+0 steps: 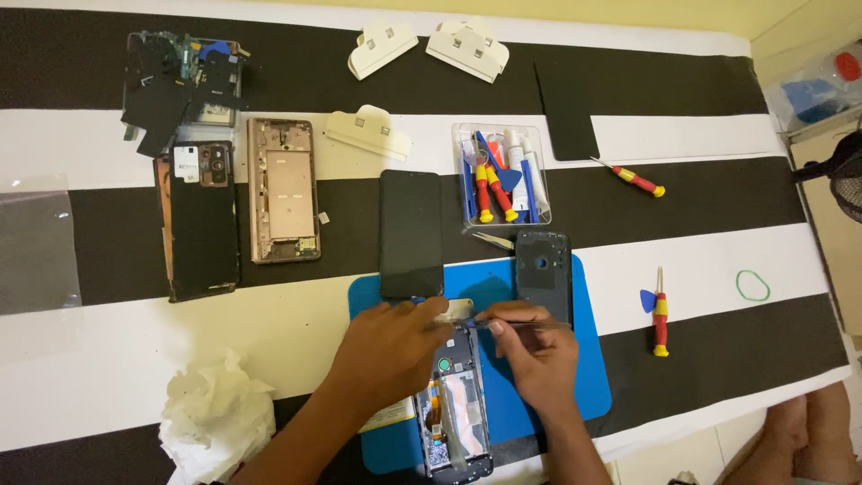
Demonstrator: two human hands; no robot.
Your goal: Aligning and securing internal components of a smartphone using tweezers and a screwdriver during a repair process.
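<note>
Opened phone [456, 409] lies on blue mat [575, 377], back cover off. Left hand [386, 350] curled, pressing its top edge. Right hand [534, 355] pinches tweezers [530, 323] at its top. Likely light, stiff, fragile inside; grip by the frame edges. Tweezer tip hidden; phone's lower end cut off.

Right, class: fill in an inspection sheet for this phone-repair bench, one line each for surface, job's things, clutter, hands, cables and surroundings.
Surface: black-and-white striped table cover, blue rectangular work mat.
Job's things: opened phone with exposed internals; thin metal tweezers; black phone screen panel; dark back cover.
Clutter: clear tool tray, red-and-yellow screwdrivers, crumpled white tissue, green rubber band.
Hands: left hand steadies the phone; right hand grips the tweezers.
Cables: nothing seen.
Surroundings: bare feet on tiled floor.
</note>
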